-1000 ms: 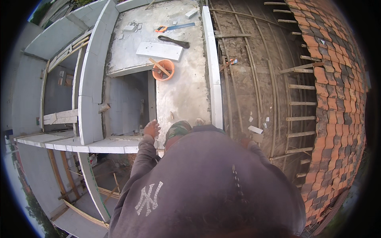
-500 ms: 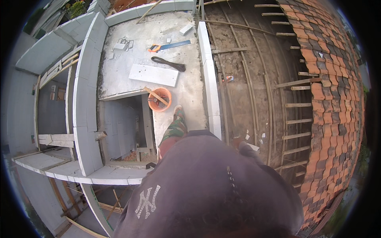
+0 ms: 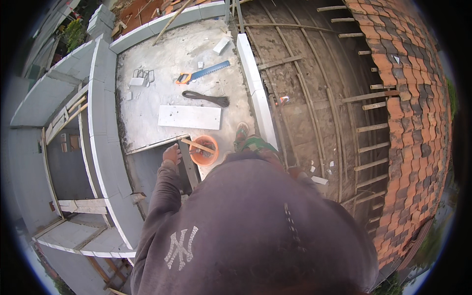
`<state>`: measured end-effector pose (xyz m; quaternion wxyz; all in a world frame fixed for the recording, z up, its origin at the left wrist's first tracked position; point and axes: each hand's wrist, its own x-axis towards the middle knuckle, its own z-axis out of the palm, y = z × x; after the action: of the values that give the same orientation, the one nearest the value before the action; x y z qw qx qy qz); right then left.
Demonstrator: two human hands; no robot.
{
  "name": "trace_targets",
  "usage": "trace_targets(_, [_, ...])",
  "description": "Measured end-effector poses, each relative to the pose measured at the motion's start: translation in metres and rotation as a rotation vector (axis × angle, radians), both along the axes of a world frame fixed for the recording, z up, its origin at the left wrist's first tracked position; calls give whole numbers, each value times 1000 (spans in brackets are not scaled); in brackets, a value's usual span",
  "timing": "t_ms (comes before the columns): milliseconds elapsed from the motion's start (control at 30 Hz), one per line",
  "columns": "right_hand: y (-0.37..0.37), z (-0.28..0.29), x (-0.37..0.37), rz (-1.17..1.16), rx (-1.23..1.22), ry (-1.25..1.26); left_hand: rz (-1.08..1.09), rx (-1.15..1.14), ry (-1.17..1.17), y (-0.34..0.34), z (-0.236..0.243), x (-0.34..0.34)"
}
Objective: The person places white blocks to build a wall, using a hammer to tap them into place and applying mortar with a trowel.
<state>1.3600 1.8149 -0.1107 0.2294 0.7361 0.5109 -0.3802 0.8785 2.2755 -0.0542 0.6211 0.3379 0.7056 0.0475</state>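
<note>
Grey concrete slab (image 3: 147, 105) at rooftop height fills the middle of the view, with grey block walls to the left and a slope of red clay roof tiles (image 3: 418, 98) to the right. Nearest the camera, a dark grey sweatshirt covers most of the lower frame. From it the left hand (image 3: 172, 154) reaches forward to the edge of the slab, where a dark opening drops away; its fingers look curled together on or just over the edge, though whether they grip anything cannot be told. The right hand is hidden behind the body. Just beside the left hand, to its right, stands a small round orange plastic bucket (image 3: 204, 152) with a wooden stick (image 3: 196, 145) lying across its rim. A shoe (image 3: 241, 133) rests on the slab near the bucket. Beyond lies a flat white rectangular board (image 3: 189, 117), then a dark long-handled brush (image 3: 206, 98), and further off a blue-bladed handsaw with an orange handle (image 3: 204, 72). A row of white blocks (image 3: 255, 88) edges the slab on the right.
</note>
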Motion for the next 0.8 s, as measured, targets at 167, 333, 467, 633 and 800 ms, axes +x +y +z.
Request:
trace_targets(167, [111,-24,17,-159,71,93,-238,-10,-109,96,-51,1])
trace_targets(333, [169,-35,79,-112,-59,56,-985,180,282,74,-73,73])
trace_targets(467, [231,-18,119,-458,132,74,-1319,337,467,95,-51,88])
trace_targets(633, [400,78,104,-845,253,256,-1304,292,576,158,-61,3])
trace_targets(800, [419,87,134,-1122,244,194,-443,-4,279,243,-35,161])
